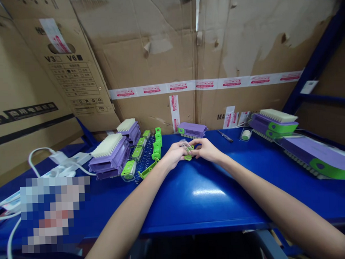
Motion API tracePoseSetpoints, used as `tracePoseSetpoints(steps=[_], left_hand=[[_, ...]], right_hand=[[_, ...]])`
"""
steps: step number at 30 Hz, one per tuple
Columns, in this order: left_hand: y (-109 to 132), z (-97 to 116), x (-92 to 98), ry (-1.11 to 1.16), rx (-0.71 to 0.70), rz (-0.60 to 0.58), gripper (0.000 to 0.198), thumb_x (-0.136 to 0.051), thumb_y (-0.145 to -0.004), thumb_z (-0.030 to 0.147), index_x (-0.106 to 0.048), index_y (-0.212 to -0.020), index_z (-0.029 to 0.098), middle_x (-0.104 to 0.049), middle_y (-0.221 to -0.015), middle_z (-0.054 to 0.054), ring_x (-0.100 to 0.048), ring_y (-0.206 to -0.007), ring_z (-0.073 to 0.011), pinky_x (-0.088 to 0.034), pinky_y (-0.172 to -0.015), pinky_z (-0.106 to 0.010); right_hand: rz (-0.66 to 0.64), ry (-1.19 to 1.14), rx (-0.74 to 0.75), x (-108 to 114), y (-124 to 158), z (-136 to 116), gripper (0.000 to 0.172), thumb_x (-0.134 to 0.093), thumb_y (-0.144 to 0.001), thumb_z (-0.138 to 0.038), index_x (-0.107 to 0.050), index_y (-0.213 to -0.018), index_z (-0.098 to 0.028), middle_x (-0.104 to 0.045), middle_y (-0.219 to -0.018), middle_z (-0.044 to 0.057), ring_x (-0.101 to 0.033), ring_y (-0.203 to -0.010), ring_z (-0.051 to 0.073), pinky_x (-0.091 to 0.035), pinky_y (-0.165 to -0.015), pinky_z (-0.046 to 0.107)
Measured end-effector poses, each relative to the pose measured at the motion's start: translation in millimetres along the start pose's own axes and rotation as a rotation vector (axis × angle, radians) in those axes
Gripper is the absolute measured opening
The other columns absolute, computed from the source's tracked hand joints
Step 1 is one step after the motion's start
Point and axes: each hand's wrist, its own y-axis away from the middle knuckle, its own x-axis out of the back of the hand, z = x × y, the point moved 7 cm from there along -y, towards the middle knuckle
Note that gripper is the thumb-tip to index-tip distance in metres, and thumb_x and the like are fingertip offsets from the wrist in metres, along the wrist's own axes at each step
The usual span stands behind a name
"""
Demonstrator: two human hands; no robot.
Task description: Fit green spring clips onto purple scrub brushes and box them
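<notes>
Over the middle of the blue table (209, 207), my left hand (176, 152) and my right hand (206, 150) meet around a small green part (188, 157) with a thin metal spring (187, 145) on it. Fingers of both hands are closed on this piece and hide some of it. Just beyond my hands lies a purple brush body (193, 129) with bristles facing down. Left of my left hand are a row of green clips (157, 145), a strip of metal springs (147, 158) and several green-and-clear parts (129, 169).
Purple brushes (109, 156) are stacked at the left, near a white power strip (77, 163) with cables. More purple brushes (320, 154) lie at the right. A screwdriver (225, 136) and a small clear container (246, 134) are at the back. Cardboard (158, 50) walls the rear.
</notes>
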Motion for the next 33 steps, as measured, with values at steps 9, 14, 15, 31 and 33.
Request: tracePoseSetpoints(steps=[9,14,15,31,33], left_hand=[[0.8,2.0,-1.2,-0.065,-0.01,0.009,0.046,-0.053,-0.055,-0.013,-0.061,-0.093,0.011,-0.068,-0.073,-0.004,-0.062,-0.057,-0.012,-0.051,-0.058,-0.024],[0.0,-0.2,-3.5,-0.1,-0.005,-0.072,0.056,-0.051,-0.057,-0.012,-0.06,-0.108,0.011,-0.071,-0.088,-0.008,-0.066,-0.071,-0.0152,-0.052,-0.063,-0.024],[-0.1,-0.6,-3.3,-0.101,-0.003,-0.083,0.056,-0.051,-0.058,-0.012,-0.06,-0.108,0.011,-0.071,-0.089,-0.008,-0.066,-0.073,-0.0153,-0.052,-0.064,-0.023],[5.6,4.7,-8.8,-0.148,0.001,-0.035,0.044,-0.06,-0.06,-0.004,-0.066,-0.102,0.009,-0.071,-0.08,-0.008,-0.063,-0.061,-0.0123,-0.048,-0.055,-0.02],[4.8,3.2,-6.5,-0.138,0.012,-0.02,0.047,-0.058,-0.06,-0.004,-0.064,-0.104,0.009,-0.071,-0.082,-0.008,-0.064,-0.063,-0.0127,-0.049,-0.057,-0.021]], right_hand=[[-0.043,-0.014,-0.011,-0.4,1.0,-0.5,0.03,-0.07,-0.063,-0.017,-0.065,-0.092,-0.012,-0.065,-0.072,0.003,-0.056,-0.057,0.011,-0.05,-0.05,0.021],[0.001,0.041,0.042,0.6,-0.8,2.1,0.024,-0.069,-0.062,-0.018,-0.066,-0.085,-0.013,-0.065,-0.069,0.002,-0.056,-0.056,0.011,-0.049,-0.048,0.021],[0.009,0.048,0.048,1.0,-0.8,2.5,0.023,-0.069,-0.062,-0.018,-0.066,-0.084,-0.013,-0.065,-0.069,0.002,-0.056,-0.056,0.011,-0.049,-0.048,0.021],[0.122,0.067,-0.05,5.7,4.3,-2.3,0.013,-0.07,-0.063,-0.016,-0.065,-0.075,-0.013,-0.066,-0.067,0.003,-0.063,-0.057,0.015,-0.051,-0.046,0.022],[0.107,0.056,-0.059,4.6,4.6,-1.9,0.012,-0.068,-0.063,-0.012,-0.064,-0.074,-0.013,-0.065,-0.065,0.003,-0.063,-0.057,0.015,-0.053,-0.047,0.022]])
